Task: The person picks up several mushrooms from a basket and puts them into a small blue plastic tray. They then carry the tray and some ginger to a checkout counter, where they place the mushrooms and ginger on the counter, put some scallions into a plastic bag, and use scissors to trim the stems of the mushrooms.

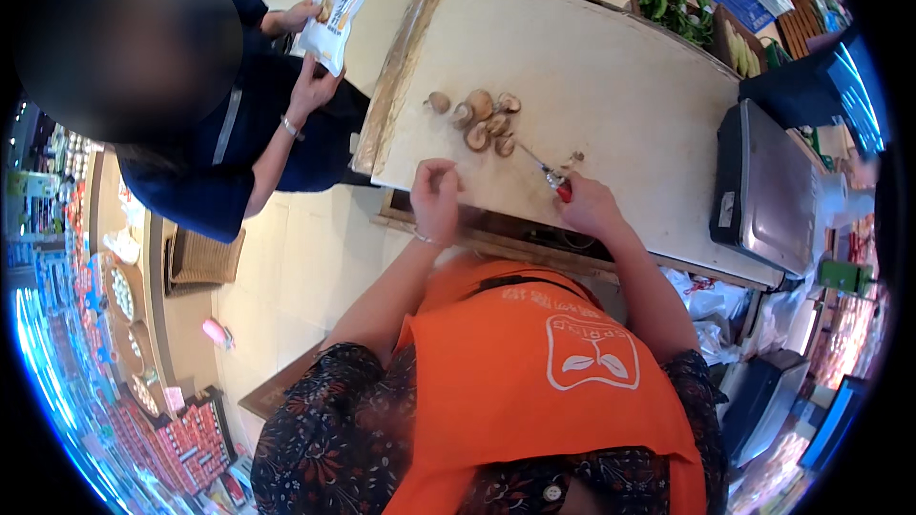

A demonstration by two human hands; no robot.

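Several brown mushrooms (481, 121), which look like shiitake, lie in a loose cluster on a pale worktable (594, 64). Red-handled scissors (554, 177) are gripped in my right hand (590, 207) at the table's near side. Their metal blades reach up and left to the cluster's right edge. Small mushroom scraps (577, 156) lie just beyond that hand. My left hand (436, 200) hovers by the near edge, below the mushrooms and apart from them. Its fingers are curled, and whether anything is inside them is hidden.
A weighing scale (766, 186) stands at the table's right end. Crates of green peppers (658, 0) and corn (741, 50) border the far side. On the left, a person in dark clothing (207, 164) holds a white packet (340, 11). Woven baskets (204, 261) sit by shelving.
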